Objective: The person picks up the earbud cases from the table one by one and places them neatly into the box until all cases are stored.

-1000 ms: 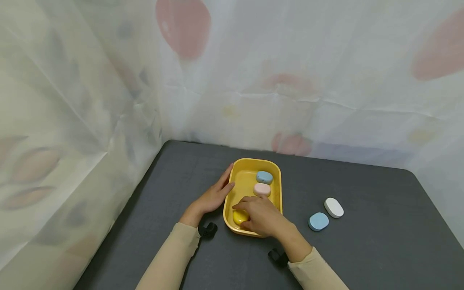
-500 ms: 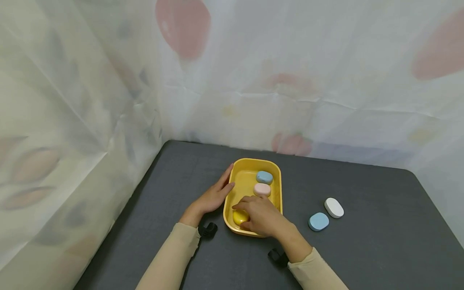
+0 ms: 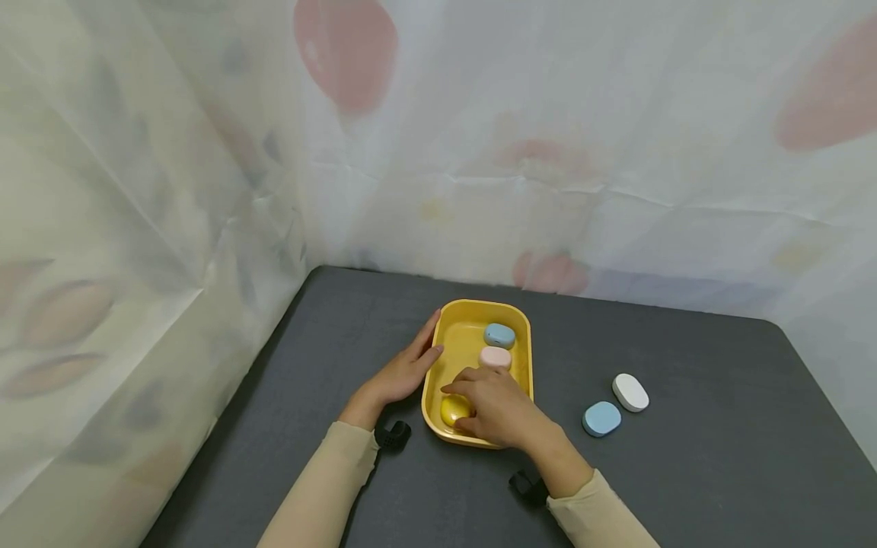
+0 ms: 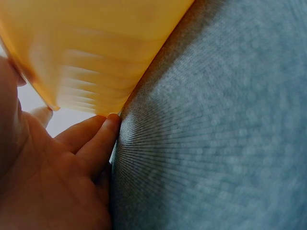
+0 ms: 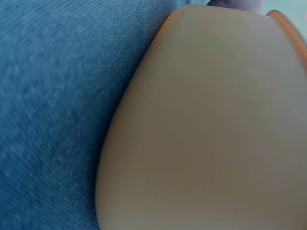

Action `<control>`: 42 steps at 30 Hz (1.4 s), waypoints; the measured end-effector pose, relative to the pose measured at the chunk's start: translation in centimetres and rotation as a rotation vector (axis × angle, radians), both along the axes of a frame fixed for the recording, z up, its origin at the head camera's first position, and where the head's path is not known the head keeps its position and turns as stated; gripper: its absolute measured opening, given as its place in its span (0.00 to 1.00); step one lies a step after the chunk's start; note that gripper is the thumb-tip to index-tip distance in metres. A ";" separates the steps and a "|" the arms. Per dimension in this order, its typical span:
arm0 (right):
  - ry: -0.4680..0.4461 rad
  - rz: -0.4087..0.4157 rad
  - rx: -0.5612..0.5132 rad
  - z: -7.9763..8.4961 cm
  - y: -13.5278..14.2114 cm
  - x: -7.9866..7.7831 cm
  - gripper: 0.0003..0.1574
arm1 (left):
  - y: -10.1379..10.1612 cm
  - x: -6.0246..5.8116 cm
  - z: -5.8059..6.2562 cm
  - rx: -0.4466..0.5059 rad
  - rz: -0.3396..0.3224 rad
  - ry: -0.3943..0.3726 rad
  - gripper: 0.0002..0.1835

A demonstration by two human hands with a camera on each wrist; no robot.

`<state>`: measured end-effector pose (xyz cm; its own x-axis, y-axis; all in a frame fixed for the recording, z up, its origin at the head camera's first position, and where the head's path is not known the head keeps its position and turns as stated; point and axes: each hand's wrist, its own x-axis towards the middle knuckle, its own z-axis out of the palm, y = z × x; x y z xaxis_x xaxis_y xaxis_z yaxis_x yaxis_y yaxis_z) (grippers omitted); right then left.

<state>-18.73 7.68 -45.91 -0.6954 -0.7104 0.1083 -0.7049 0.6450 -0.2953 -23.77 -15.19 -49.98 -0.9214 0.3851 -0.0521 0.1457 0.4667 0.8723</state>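
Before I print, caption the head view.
Left hand rests against a yellow tray; right hand pinches a rounded yellow piece inside.

Looked softly and evenly lit in the head view, with small glare on the yellow piece [image 3: 455, 411] and mild blur throughout. Appeared dimmer in the left wrist view, with the left hand [image 4: 60, 175] in shadow and pale light behind the tray [image 4: 96, 43]. Looked murky and blurred in the right wrist view, brightest at top right.

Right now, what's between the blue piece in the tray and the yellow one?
The pink piece and part of the right hand, in the head view.
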 end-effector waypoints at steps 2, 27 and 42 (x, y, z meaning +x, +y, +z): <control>0.002 0.001 -0.009 0.1 0.1 0.1 0.28 | 0.0 0.0 0.0 0.007 -0.004 0.000 0.35; 0.021 -0.063 -0.013 1.6 2.3 0.8 0.29 | 0.0 0.2 -0.1 0.018 -0.004 0.000 0.36; 0.088 -0.123 -0.083 1.9 4.2 0.9 0.30 | 0.0 0.1 -0.2 0.024 0.003 -0.001 0.35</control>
<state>-17.83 11.88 -44.00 -0.7616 -0.6069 0.2273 -0.6478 0.7036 -0.2919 -23.67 -15.16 -50.13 -0.9224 0.3837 -0.0432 0.1440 0.4456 0.8836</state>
